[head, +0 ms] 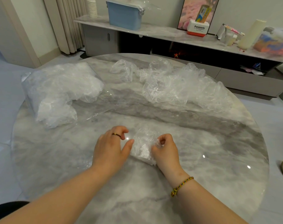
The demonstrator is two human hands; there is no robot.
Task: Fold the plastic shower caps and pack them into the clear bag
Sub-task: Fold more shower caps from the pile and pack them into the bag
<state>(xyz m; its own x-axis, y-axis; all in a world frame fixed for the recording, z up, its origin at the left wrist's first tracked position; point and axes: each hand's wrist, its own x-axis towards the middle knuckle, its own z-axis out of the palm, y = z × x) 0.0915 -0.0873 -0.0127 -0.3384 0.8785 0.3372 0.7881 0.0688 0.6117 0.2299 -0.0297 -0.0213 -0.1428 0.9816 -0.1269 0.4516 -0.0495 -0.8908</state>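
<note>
A small folded clear shower cap (pixel 143 145) lies on the round marble table (pixel 202 159) near the front, between my hands. My right hand (pixel 165 151) pinches its right edge with curled fingers. My left hand (pixel 112 147) sits at the cap's left side, thumb touching the plastic, fingers loosely bent over the table. A loose pile of unfolded caps (pixel 179 85) lies at the back right. The clear bag (pixel 60 92), stuffed with folded caps, lies at the back left with its mouth toward the middle.
A single crumpled cap (pixel 123 70) sits at the back centre. Behind the table runs a low marble shelf (pixel 153 32) with a blue bin (pixel 125 14), a Panasonic box (pixel 196 28) and other items. Bare table surface lies in front of my hands.
</note>
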